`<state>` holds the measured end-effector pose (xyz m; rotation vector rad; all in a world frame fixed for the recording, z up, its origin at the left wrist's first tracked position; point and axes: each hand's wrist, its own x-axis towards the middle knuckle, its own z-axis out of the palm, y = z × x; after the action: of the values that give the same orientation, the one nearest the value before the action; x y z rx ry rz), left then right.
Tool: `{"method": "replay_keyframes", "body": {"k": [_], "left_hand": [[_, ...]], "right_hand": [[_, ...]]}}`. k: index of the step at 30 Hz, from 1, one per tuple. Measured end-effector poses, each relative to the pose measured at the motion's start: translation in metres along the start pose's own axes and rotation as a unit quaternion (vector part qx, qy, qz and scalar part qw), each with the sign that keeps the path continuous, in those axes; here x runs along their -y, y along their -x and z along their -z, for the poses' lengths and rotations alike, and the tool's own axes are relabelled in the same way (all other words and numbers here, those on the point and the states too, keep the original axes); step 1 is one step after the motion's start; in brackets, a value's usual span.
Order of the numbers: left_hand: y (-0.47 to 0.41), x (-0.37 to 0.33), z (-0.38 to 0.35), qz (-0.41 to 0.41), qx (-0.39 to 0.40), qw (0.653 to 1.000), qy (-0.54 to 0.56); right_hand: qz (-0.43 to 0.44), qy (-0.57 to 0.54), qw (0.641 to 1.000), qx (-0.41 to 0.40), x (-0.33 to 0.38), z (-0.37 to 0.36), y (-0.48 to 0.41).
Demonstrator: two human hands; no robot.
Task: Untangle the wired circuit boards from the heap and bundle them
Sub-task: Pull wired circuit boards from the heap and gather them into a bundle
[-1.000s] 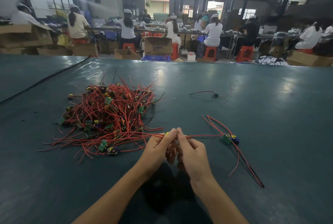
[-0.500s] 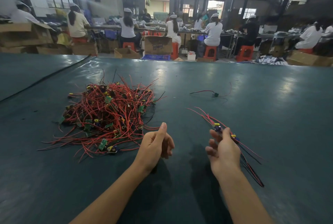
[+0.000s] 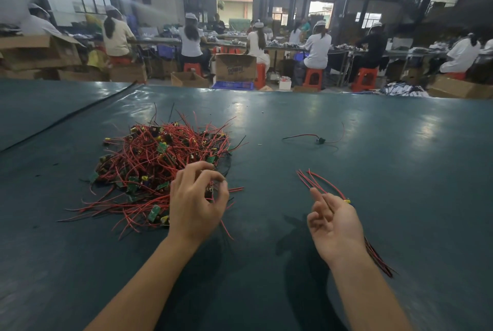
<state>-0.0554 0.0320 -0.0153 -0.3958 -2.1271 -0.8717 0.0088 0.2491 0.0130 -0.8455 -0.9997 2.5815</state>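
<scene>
A heap of wired circuit boards (image 3: 157, 160), red and black leads tangled round small green boards, lies left of centre on the dark green table (image 3: 386, 170). My left hand (image 3: 197, 205) sits at the heap's near right edge, fingers curled and pinching a small dark board with red leads. A small sorted bundle of wired boards (image 3: 306, 178) lies to the right, its leads running under my right hand (image 3: 336, 224). That hand hovers palm up with relaxed fingers, gripping nothing; the bundle's boards are mostly hidden beneath it.
One loose wired piece (image 3: 318, 140) lies farther back on the table. A black cable (image 3: 69, 117) runs across the far left. Beyond the table's far edge are cardboard boxes (image 3: 234, 68), orange stools and several seated workers.
Both hands held one wired board together a second ago. My right hand carried it right to the small bundle and let go. My left hand moved forward onto the heap and curled its fingers.
</scene>
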Motion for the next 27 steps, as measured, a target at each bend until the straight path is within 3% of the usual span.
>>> {"method": "replay_keyframes", "body": {"k": [2,7,15,22,25,27], "left_hand": [[0.000,0.010,0.000,0.053,0.026,0.995,-0.075],[0.000,0.026,0.003,0.149,0.174,0.958,-0.174],[0.005,0.009,-0.001,0.151,0.268,0.901,-0.305],[0.013,-0.023,-0.010,0.158,0.308,0.919,-0.187],[0.014,-0.028,-0.011,0.109,0.312,0.906,-0.265],[0.010,-0.021,-0.005,0.130,0.335,0.884,-0.299]], "right_hand": [[0.001,0.020,1.000,0.006,-0.004,-0.001,0.000],[0.003,0.060,0.998,0.017,-0.013,-0.001,-0.003],[0.018,0.102,0.994,0.019,-0.019,0.001,-0.006],[0.031,0.126,0.991,0.021,-0.021,0.000,-0.007],[0.034,0.128,0.991,0.023,-0.021,0.001,-0.008],[0.035,0.127,0.991,0.023,-0.021,0.001,-0.008]]}}
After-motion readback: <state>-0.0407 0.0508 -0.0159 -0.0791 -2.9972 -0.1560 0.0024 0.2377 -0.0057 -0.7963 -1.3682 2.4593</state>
